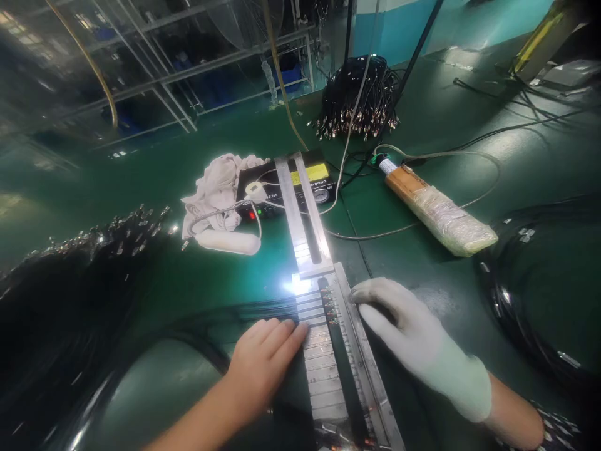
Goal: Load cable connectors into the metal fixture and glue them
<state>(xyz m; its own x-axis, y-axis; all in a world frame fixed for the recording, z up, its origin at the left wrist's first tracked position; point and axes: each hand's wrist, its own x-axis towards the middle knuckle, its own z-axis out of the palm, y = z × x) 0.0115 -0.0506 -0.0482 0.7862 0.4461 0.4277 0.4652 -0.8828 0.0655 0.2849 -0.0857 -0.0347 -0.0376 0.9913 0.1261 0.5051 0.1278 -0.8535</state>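
Note:
A long slotted metal fixture [328, 376] lies on the green bench in front of me, with several black cables [263, 308] laid across its upper end from the left. My bare left hand [265, 360] rests on the fixture's left side, fingers stretched flat and together over the cables. My right hand [413, 332], in a white glove, lies on the fixture's right rail, fingers curled down against the metal. Nothing is visibly held in either hand. A second metal rail [303, 216] stands further back, in line with the fixture.
A black control box [282, 188] with a yellow label sits behind the rail, a white cloth [216, 185] and a white tool [230, 243] at its left. A wrapped block [441, 216] lies at right. Bundles of black cables [359, 94] sit at back, left and right.

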